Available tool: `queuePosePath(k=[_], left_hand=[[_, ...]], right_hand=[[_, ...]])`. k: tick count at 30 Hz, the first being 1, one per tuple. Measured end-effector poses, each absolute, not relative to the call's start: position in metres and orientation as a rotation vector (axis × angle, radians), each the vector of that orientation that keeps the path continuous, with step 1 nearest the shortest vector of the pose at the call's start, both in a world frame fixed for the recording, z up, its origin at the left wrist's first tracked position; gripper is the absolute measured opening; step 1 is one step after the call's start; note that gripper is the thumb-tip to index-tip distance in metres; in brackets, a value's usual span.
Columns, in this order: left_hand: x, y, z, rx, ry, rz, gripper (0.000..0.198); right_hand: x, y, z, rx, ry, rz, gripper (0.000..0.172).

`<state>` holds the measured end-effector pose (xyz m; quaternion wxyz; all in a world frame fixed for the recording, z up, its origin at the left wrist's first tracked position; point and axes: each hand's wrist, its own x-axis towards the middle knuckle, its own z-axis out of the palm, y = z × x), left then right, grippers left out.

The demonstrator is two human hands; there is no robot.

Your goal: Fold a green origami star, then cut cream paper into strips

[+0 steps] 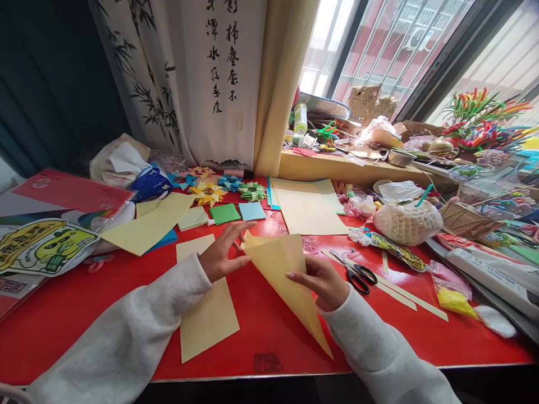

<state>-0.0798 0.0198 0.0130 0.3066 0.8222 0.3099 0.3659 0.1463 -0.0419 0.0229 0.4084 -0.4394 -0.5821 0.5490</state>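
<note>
My right hand (322, 280) grips a sheet of pale yellow paper (282, 269) by its right side, thumb in front. The sheet is raised off the red table, partly folded over, with a long slanting edge running down to a point at lower right. At its upper left corner, my left hand (223, 252) has its fingers spread and thumb stretched out; whether a fingertip touches the paper is unclear. Beneath my left hand and sleeve lies a yellow paper strip (210, 320). Black-handled scissors (357, 275) rest to the right of my right hand.
Narrow paper strips (404, 297) lie by the scissors. Behind are a stack of cream sheets (309, 207), green squares (224, 213), blue squares (251, 211) and folded paper rings (208, 193). A netted round object (407, 221) stands right; a cluttered windowsill (337, 163) is beyond.
</note>
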Motion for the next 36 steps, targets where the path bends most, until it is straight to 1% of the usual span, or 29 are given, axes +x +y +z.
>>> queuePosePath(k=[2, 5, 7, 10, 12, 14, 16, 17, 20, 21, 22, 23, 24, 25, 27, 29, 30, 32, 36], left_hand=[[-0.081, 0.021, 0.013, 2.322, 0.813, 0.945, 0.043], [-0.082, 0.02, 0.017, 2.432, 0.821, 0.812, 0.017], [-0.082, 0.017, 0.018, 2.47, 0.814, 0.75, 0.011], [-0.08, 0.013, 0.01, 2.507, 0.658, 0.578, 0.016], [-0.077, 0.01, -0.001, 2.515, 0.55, 0.431, 0.026], [-0.072, 0.008, -0.011, 2.585, 0.564, 0.359, 0.039], [-0.068, 0.005, -0.018, 2.682, 0.667, 0.337, 0.048], [-0.066, 0.004, -0.02, 2.717, 0.716, 0.324, 0.049], [-0.063, 0.001, -0.023, 2.769, 0.786, 0.287, 0.046], [-0.063, 0.001, -0.024, 2.784, 0.789, 0.285, 0.045], [-0.063, 0.0, -0.025, 2.8, 0.789, 0.289, 0.044], [-0.063, 0.0, -0.026, 2.815, 0.791, 0.295, 0.044], [-0.064, 0.0, -0.028, 2.827, 0.796, 0.302, 0.044], [-0.064, 0.0, -0.03, 2.835, 0.803, 0.307, 0.045], [-0.063, 0.0, -0.033, 2.841, 0.826, 0.301, 0.046], [-0.063, 0.0, -0.035, 2.841, 0.853, 0.275, 0.048], [-0.063, 0.0, -0.034, 2.839, 0.861, 0.26, 0.048], [-0.063, 0.0, -0.033, 2.83, 0.861, 0.232, 0.049], [-0.065, 0.004, -0.029, 2.792, 0.827, 0.235, 0.045]], right_hand=[[0.146, -0.04, 0.023, -1.106, -1.446, 1.431, 0.028], [0.147, -0.038, 0.021, -1.132, -1.336, 1.466, 0.025], [0.15, -0.035, 0.017, -1.176, -1.24, 1.481, 0.027], [0.163, -0.029, 0.009, -1.318, -1.211, 1.485, 0.033], [0.176, -0.024, 0.003, -1.473, -1.372, 1.386, 0.032], [0.188, -0.02, -0.002, -1.645, -1.666, 1.083, 0.031], [0.198, -0.018, -0.005, -1.76, -1.902, 0.737, 0.029], [0.202, -0.016, -0.005, -1.795, -1.974, 0.627, 0.028], [0.207, -0.018, -0.005, -1.879, -2.039, 0.513, 0.019], [0.206, -0.021, -0.004, -1.894, -2.046, 0.403, 0.019], [0.205, -0.027, -0.003, -1.879, -2.054, 0.26, 0.025], [0.203, -0.034, -0.002, -1.825, -2.072, 0.106, 0.035], [0.2, -0.044, -0.001, -1.731, -2.115, -0.03, 0.045], [0.197, -0.056, 0.0, -1.598, -2.191, -0.1, 0.051], [0.189, -0.083, -0.002, -1.305, -2.444, -0.036, 0.058], [0.181, -0.109, -0.009, -1.126, -2.607, 0.058, 0.079], [0.178, -0.12, -0.015, -1.102, -2.652, 0.061, 0.084], [0.173, -0.134, -0.026, -1.11, -2.683, 0.008, 0.077], [0.17, -0.146, -0.038, -1.156, -2.58, -0.033, 0.051]])
